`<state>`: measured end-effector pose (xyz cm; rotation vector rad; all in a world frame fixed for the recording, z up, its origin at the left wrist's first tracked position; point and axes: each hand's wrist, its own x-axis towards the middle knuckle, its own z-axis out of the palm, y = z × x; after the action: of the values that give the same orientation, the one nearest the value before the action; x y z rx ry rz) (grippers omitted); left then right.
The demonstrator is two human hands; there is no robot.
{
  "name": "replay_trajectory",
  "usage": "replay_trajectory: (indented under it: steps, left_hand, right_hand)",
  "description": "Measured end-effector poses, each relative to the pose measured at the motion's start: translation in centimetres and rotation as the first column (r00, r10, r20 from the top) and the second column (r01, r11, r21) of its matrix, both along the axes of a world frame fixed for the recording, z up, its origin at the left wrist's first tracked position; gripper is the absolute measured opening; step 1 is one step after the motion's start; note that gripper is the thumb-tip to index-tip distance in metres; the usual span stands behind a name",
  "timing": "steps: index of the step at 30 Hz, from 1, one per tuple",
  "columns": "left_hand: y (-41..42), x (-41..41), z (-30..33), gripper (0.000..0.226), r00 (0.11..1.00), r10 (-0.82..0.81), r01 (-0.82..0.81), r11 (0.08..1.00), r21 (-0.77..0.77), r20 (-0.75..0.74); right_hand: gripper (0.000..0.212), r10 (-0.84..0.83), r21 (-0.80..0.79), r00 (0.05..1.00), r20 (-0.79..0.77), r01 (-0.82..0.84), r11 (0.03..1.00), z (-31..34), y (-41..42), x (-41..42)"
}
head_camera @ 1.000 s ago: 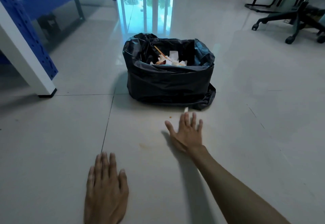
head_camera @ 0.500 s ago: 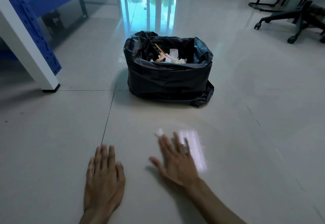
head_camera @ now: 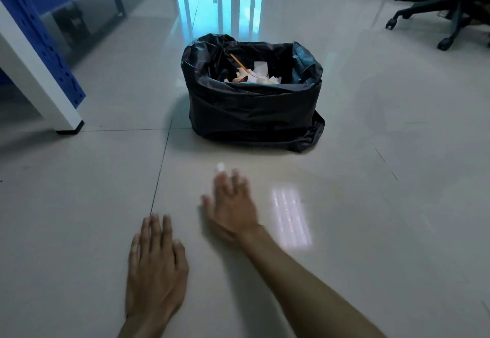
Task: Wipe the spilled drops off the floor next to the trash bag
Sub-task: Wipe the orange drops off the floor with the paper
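So the person is down low over the tile floor (head_camera: 358, 231), both hands out in front of the black trash bag (head_camera: 252, 109). The left hand (head_camera: 156, 266) is flat on the tile, fingers spread and holding nothing. My guess is it's just a prop, taking body weight so the other arm is free to move.

The right hand (head_camera: 233, 205) is the working one. It's blurred, palm down, fingers extended and pressed toward the floor, with a small white scrap (head_camera: 220, 166) poking out past the fingertips. That looks like a bit of tissue pinned under the fingers rather than gripped in a fist, which makes sense for wiping: flat pressure spreads the paper over the tile. It's too smeared to say how much tissue is under there.

The spot being wiped is the patch of floor between that hand and the bag, a bit in front of the bag's near side. I honestly can't make out any drops on the tile here. The glossy surface is full of reflections, including 1 bright patch just right of the hand, so I can't tell whether the spill is gone.

The bag sits open with paper rubbish (head_camera: 254, 75) inside, so I'd guess the tissue goes in there after.
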<state>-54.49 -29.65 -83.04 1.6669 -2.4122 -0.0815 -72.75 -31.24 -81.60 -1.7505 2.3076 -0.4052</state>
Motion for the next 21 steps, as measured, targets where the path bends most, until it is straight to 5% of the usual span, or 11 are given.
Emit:
replay_trajectory:
  steps: [3, 6, 11, 15, 21]
  left_hand:
    - [-0.1, 0.3, -0.2, 0.064, 0.999, -0.03, 0.03, 1.0, -0.008, 0.023]
    - [-0.1, 0.3, -0.2, 0.066, 1.0, -0.021, 0.021, 1.0, -0.002, 0.016]
    - [0.1, 0.2, 0.0, 0.068, 1.0, -0.003, 0.003, 0.999, 0.033, -0.015]
    - [0.1, 0.0, 0.1, 0.068, 1.0, 0.005, -0.004, 0.999, 0.041, -0.023]
    - [0.2, -0.2, 0.4, 0.07, 0.998, -0.006, 0.013, 0.994, 0.106, -0.062]
  right_hand:
    - [0.066, 0.256, -0.009, 0.967, -0.008, -0.256, 0.967, 0.4, 0.5, 4.4]
    - [0.063, 0.29, -0.017, 0.954, -0.078, -0.293, 0.956, 0.8, 3.5, 2.0]
    - [0.074, -0.033, 0.096, 0.982, -0.183, 0.052, 0.994, 1.4, 10.6, -9.7]
    - [0.089, -0.293, 0.191, 0.931, -0.218, 0.335, 0.923, 2.3, 17.4, -17.8]
    - [0.092, -0.329, 0.149, 0.94, -0.09, 0.339, 0.929, 1.9, 14.7, -12.3]
